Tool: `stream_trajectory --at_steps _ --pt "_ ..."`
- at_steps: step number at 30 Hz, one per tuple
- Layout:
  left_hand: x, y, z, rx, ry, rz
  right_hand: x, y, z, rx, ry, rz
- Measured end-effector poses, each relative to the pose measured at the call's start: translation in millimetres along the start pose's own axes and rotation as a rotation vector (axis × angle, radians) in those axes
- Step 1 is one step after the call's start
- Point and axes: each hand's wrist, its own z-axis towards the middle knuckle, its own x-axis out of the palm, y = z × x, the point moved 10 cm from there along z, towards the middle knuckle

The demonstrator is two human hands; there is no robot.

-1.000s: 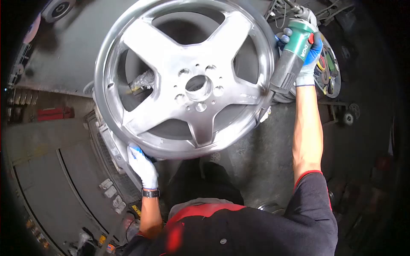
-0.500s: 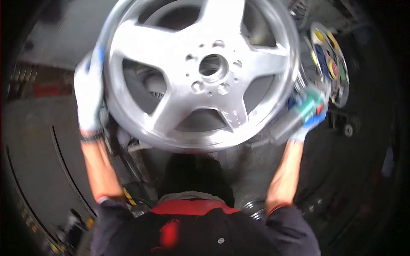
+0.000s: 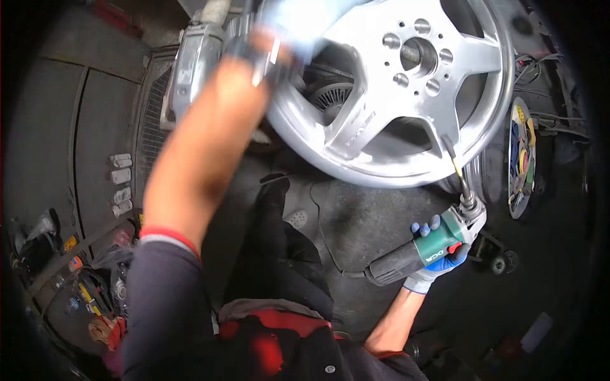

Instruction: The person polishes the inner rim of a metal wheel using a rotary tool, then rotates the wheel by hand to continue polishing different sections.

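A bare silver five-spoke alloy wheel (image 3: 381,95) fills the top middle and right, mounted on a machine. My left hand (image 3: 279,32), in a white and blue glove, is blurred at the wheel's upper left rim; whether it grips the rim is unclear. My right hand (image 3: 438,257), gloved the same way, holds a green and grey power tool (image 3: 413,251) low at the right, below and clear of the wheel. The tool's thin shaft (image 3: 457,171) points up toward the wheel's lower rim.
A grey machine housing (image 3: 197,57) stands behind the wheel at the upper left. A round rack of coloured discs (image 3: 521,159) hangs at the right, with a small caster (image 3: 499,260) below it. Tools and clutter (image 3: 95,298) lie on the dark floor at the lower left.
The view swung left and down, so the wheel sits further right. My left arm rose to the wheel's upper left rim. My right hand dropped the tool away from the rim.
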Motion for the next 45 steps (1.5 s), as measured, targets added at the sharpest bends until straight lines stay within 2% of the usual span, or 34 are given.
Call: stream_trajectory --at_steps 1,2,3,4,5,6,7,8,9,11,12,13,15,16,17,19,20,22,23,26,29,31,33,35,36,37,39,42,44,45 --pt "-19.4 -21.9 -49.8 0.056 0.163 0.288 9.3 -2.3 -0.1 0.060 -0.002 -0.012" --pt "-39.9 -22.4 -88.4 -0.167 0.163 -0.141 12.4 -4.8 -0.3 0.097 -0.078 -0.067" --pt "-49.8 -26.9 -129.6 -0.388 0.157 -0.572 25.5 -8.0 5.7 0.146 -0.053 -0.098" --pt "-39.3 -37.3 -186.0 -0.700 0.099 -0.976 40.6 -14.4 14.2 0.168 -0.038 -0.101" --pt "-31.4 -57.1 -228.8 -0.838 0.369 -0.963 53.7 -23.7 23.1 0.186 -0.023 -0.105" --pt "-31.4 -78.1 -252.3 -0.886 0.501 -0.981 61.7 -30.9 30.1 0.188 -0.029 -0.108" --pt "-37.5 -95.2 -252.8 -0.765 0.472 -0.983 64.8 -38.8 37.7 0.190 -0.032 -0.111" --pt "-32.3 -104.6 -263.6 -0.797 0.428 -1.005 39.7 -24.5 42.6 0.009 -0.266 -0.265" --pt "-28.2 -114.6 -271.0 -0.827 0.383 -1.025 48.7 -33.2 44.0 0.072 -0.156 -0.210" --pt "6.8 -119.6 -265.4 -0.750 0.413 -1.024 61.1 -40.6 66.7 0.106 0.030 -0.253" --pt "30.5 -124.5 -267.7 -0.845 0.704 -1.085 73.2 -44.1 70.2 0.159 0.150 -0.235" --pt "41.8 -125.5 -266.2 -0.857 0.762 -1.125 48.2 -16.9 72.6 -0.105 -0.127 -0.410" --pt "63.8 -129.8 -263.2 -0.921 0.701 -1.213 37.8 -7.5 80.5 -0.166 -0.088 -0.479" --pt "72.9 -129.3 -258.1 -0.886 0.781 -1.144 27.2 -2.2 84.0 -0.219 -0.203 -0.461" --pt "78.1 -127.1 -254.4 -0.900 0.809 -1.106 27.6 -10.9 90.3 -0.104 -0.105 -0.366" --pt "83.6 -127.4 -241.5 -0.898 0.649 -1.261 26.9 -12.0 93.7 -0.115 -0.198 -0.324" --pt "89.0 -127.6 -240.9 -0.895 0.646 -1.262 25.3 -12.4 96.3 -0.116 -0.194 -0.325" --pt "97.0 -137.4 -242.2 -0.886 0.791 -1.289 14.1 -8.0 97.0 -0.159 -0.275 -0.373" --pt "95.2 -137.1 -243.7 -0.887 0.789 -1.288 10.8 -9.2 95.7 -0.157 -0.274 -0.373" --pt "87.5 -135.5 -258.8 -0.920 0.863 -1.130 5.5 -14.4 89.0 -0.131 -0.187 -0.399" --pt "82.4 -131.7 -278.2 -0.936 0.740 -1.036 4.1 -14.8 69.8 -0.203 -0.128 -0.542" --pt "66.5 -133.5 -287.8 -0.976 0.779 -1.058 25.8 -29.2 57.4 -0.199 0.070 -0.646" --pt "62.0 -135.9 -304.2 -0.964 0.706 -1.035 35.1 -41.3 43.1 -0.157 0.104 -0.494" --pt "50.8 -132.4 -314.8 -0.976 0.607 -0.964 21.8 -45.0 33.1 -0.123 0.076 -0.528" --pt "50.6 -134.8 -322.1 -1.012 0.654 -0.994 23.0 -55.4 28.6 -0.034 0.144 -0.428" --pt "46.4 -135.3 -324.3 -1.013 0.654 -0.991 14.8 -55.6 24.7 -0.031 0.147 -0.467" --pt "44.0 -132.4 -337.8 -1.096 0.742 -0.900 -6.6 -54.8 19.7 -0.013 -0.026 -0.585" --pt "46.6 -132.4 -331.6 -1.048 0.672 -0.915 -3.8 -57.6 22.9 0.003 -0.027 -0.498" --pt "48.4 -130.4 -321.9 -1.008 0.620 -0.896 5.8 -45.0 32.9 -0.089 -0.040 -0.604" --pt "52.3 -132.8 -310.4 -1.019 0.701 -0.926 12.8 -38.6 40.2 -0.151 -0.019 -0.652"
